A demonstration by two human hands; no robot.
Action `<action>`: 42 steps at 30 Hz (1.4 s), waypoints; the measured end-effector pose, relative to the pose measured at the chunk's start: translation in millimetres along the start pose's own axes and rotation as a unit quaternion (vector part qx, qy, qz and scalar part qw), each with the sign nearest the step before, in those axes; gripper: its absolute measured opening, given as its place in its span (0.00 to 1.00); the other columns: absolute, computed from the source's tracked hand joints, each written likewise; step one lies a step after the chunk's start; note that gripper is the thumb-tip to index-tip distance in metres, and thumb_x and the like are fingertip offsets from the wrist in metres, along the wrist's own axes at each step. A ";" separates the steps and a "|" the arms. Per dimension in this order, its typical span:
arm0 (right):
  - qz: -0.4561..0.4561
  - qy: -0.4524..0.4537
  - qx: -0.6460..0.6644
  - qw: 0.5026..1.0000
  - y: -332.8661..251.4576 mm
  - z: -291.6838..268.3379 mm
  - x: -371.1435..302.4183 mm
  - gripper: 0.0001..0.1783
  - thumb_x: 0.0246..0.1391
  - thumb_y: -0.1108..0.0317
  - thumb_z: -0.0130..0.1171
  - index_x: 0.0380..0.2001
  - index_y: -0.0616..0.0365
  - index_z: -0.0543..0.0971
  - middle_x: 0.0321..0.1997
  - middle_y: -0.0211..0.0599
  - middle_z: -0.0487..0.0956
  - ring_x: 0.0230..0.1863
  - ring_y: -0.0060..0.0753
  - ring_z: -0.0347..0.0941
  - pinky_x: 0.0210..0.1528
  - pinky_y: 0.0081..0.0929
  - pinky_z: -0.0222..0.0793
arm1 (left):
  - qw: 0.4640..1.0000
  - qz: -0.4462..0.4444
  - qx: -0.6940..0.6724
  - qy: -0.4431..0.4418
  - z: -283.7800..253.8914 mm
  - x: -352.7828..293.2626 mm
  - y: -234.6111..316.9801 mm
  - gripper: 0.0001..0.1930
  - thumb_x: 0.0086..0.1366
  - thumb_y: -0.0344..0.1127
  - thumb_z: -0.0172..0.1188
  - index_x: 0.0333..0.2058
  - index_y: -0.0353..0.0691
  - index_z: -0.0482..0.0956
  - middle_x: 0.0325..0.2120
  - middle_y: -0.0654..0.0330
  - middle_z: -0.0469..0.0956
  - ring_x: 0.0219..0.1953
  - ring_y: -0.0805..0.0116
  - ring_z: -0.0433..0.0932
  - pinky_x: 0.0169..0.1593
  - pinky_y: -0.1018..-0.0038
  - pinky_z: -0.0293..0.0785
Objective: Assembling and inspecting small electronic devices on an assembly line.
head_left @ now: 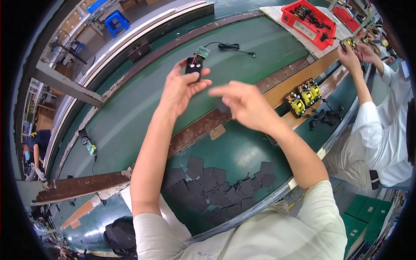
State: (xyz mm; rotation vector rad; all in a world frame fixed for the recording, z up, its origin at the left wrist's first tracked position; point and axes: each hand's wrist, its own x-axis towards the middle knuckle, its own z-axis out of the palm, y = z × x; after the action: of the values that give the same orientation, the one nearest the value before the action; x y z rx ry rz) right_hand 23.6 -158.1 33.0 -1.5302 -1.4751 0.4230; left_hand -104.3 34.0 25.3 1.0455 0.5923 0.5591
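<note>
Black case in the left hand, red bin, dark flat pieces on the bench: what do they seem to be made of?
Black case: probably hard, satin plastic, from its even colour and boxy shape.
Red bin: likely moulded plastic, slightly shiny, one solid colour throughout.
Dark flat pieces: thin, matte sheets with straight edges; card, plastic or foam cannot be told apart.

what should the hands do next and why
Probably bring the dark flat piece, seemingly held by the right hand, to the black casing: the left hand holds that casing with its circuit board outside, and the two hands are apart.
</note>
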 end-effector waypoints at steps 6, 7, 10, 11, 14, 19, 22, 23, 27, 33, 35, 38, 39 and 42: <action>0.100 0.123 0.058 0.986 3.9 -27.5 11.2 0.09 0.69 0.77 0.60 0.48 0.61 0.85 0.35 0.26 0.81 0.30 0.14 0.73 0.33 0.21 0.73 | 0.992 0.036 0.078 -0.093 43.0 -33.0 3.7 0.30 0.70 0.18 0.51 0.70 0.35 0.63 0.52 0.40 0.81 0.40 0.54 0.90 0.39 0.73 0.90; 0.108 0.133 0.079 0.982 1.3 -28.1 12.1 0.08 0.69 0.77 0.60 0.48 0.61 0.85 0.35 0.26 0.82 0.30 0.14 0.73 0.32 0.21 0.73 | 0.991 0.033 0.080 -0.100 45.6 -35.6 3.7 0.30 0.70 0.17 0.51 0.70 0.36 0.63 0.51 0.41 0.81 0.40 0.54 0.90 0.39 0.73 0.89; 0.097 0.148 0.095 0.980 5.1 -24.4 11.5 0.08 0.69 0.76 0.61 0.48 0.61 0.85 0.37 0.27 0.82 0.31 0.15 0.73 0.33 0.20 0.73 | 0.990 0.029 0.082 -0.115 52.2 -42.1 1.8 0.31 0.69 0.17 0.51 0.70 0.37 0.64 0.50 0.43 0.82 0.39 0.55 0.90 0.39 0.74 0.89; 0.078 0.152 0.093 0.981 7.7 -21.8 11.5 0.08 0.69 0.76 0.61 0.49 0.61 0.85 0.38 0.28 0.82 0.31 0.15 0.73 0.33 0.20 0.73 | 0.987 0.035 0.093 -0.124 54.7 -44.5 0.8 0.29 0.70 0.18 0.52 0.70 0.37 0.65 0.49 0.45 0.82 0.38 0.57 0.90 0.37 0.75 0.88; 0.031 0.163 0.066 0.984 13.6 -12.7 9.9 0.09 0.69 0.77 0.62 0.49 0.61 0.85 0.42 0.30 0.82 0.31 0.17 0.74 0.33 0.19 0.73 | 0.982 0.047 0.114 -0.141 59.0 -47.0 -2.3 0.27 0.73 0.21 0.55 0.69 0.36 0.66 0.46 0.48 0.83 0.36 0.61 0.89 0.35 0.78 0.87; -0.120 0.269 -0.078 0.953 7.9 -23.4 19.2 0.08 0.68 0.72 0.63 0.46 0.64 0.85 0.46 0.38 0.81 0.34 0.23 0.78 0.35 0.26 0.75 | 0.969 0.047 0.182 -0.160 53.3 -49.4 -2.2 0.22 0.77 0.32 0.61 0.66 0.36 0.70 0.39 0.53 0.85 0.30 0.69 0.86 0.26 0.82 0.78; -0.102 0.323 0.019 0.941 7.5 -33.4 29.9 0.13 0.70 0.65 0.61 0.43 0.65 0.86 0.44 0.40 0.82 0.34 0.25 0.78 0.35 0.27 0.76 | 0.960 0.020 0.182 -0.210 55.0 -53.2 17.5 0.21 0.78 0.36 0.62 0.64 0.35 0.71 0.36 0.55 0.86 0.28 0.73 0.84 0.23 0.83 0.73; -0.039 0.322 0.172 0.930 7.2 -32.8 34.4 0.17 0.73 0.60 0.59 0.42 0.65 0.86 0.42 0.39 0.82 0.32 0.25 0.78 0.34 0.26 0.75 | 0.959 0.002 0.160 -0.233 54.2 -56.6 24.7 0.19 0.78 0.36 0.61 0.63 0.36 0.73 0.36 0.56 0.86 0.27 0.73 0.84 0.22 0.83 0.72; 0.163 0.106 0.209 0.958 10.6 -52.4 20.2 0.26 0.76 0.49 0.53 0.40 0.62 0.86 0.38 0.36 0.83 0.30 0.20 0.77 0.29 0.18 0.70 | 0.946 0.010 0.203 -0.252 53.1 -62.0 35.1 0.15 0.79 0.34 0.59 0.59 0.38 0.76 0.34 0.58 0.85 0.26 0.75 0.83 0.23 0.82 0.70; 0.233 0.033 0.268 0.934 15.0 -43.3 15.3 0.24 0.77 0.46 0.53 0.39 0.56 0.83 0.29 0.33 0.83 0.25 0.17 0.75 0.22 0.16 0.61 | 0.901 0.225 0.366 -0.060 55.2 -49.8 11.6 0.10 0.77 0.29 0.61 0.54 0.37 0.80 0.33 0.62 0.83 0.27 0.77 0.81 0.28 0.79 0.75; 0.236 -0.007 0.372 0.898 12.6 -41.4 15.7 0.23 0.76 0.47 0.54 0.41 0.56 0.82 0.30 0.33 0.83 0.24 0.18 0.73 0.22 0.18 0.58 | 0.904 0.228 0.359 -0.042 54.6 -49.0 8.7 0.10 0.76 0.29 0.62 0.54 0.37 0.80 0.33 0.62 0.83 0.28 0.77 0.80 0.29 0.79 0.76; 0.242 -0.035 0.442 0.863 7.2 -40.4 15.9 0.22 0.76 0.47 0.54 0.41 0.55 0.82 0.31 0.34 0.83 0.24 0.19 0.71 0.22 0.19 0.56 | 0.909 0.233 0.346 -0.005 52.1 -45.7 4.3 0.11 0.76 0.27 0.62 0.54 0.36 0.80 0.34 0.61 0.83 0.29 0.78 0.80 0.31 0.78 0.78; 0.247 -0.043 0.460 0.852 5.3 -40.4 16.0 0.21 0.76 0.47 0.54 0.41 0.54 0.82 0.31 0.34 0.82 0.24 0.19 0.71 0.22 0.20 0.55 | 0.865 0.323 0.383 0.002 48.8 -40.4 -0.1 0.10 0.75 0.27 0.63 0.53 0.36 0.80 0.33 0.61 0.83 0.29 0.78 0.81 0.32 0.77 0.79; 0.248 -0.048 0.483 0.839 6.5 -42.3 15.1 0.20 0.75 0.48 0.56 0.41 0.54 0.82 0.32 0.34 0.83 0.24 0.19 0.70 0.23 0.20 0.55 | 0.751 0.491 0.442 0.012 53.0 -36.2 -2.3 0.10 0.75 0.27 0.63 0.52 0.37 0.81 0.33 0.61 0.84 0.29 0.77 0.82 0.34 0.75 0.81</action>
State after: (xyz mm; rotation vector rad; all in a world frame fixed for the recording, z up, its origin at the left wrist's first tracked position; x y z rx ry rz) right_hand 63.5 -159.2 54.4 -1.0064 -0.6635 1.3345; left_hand -93.5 -24.3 49.9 2.3027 0.2518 1.2708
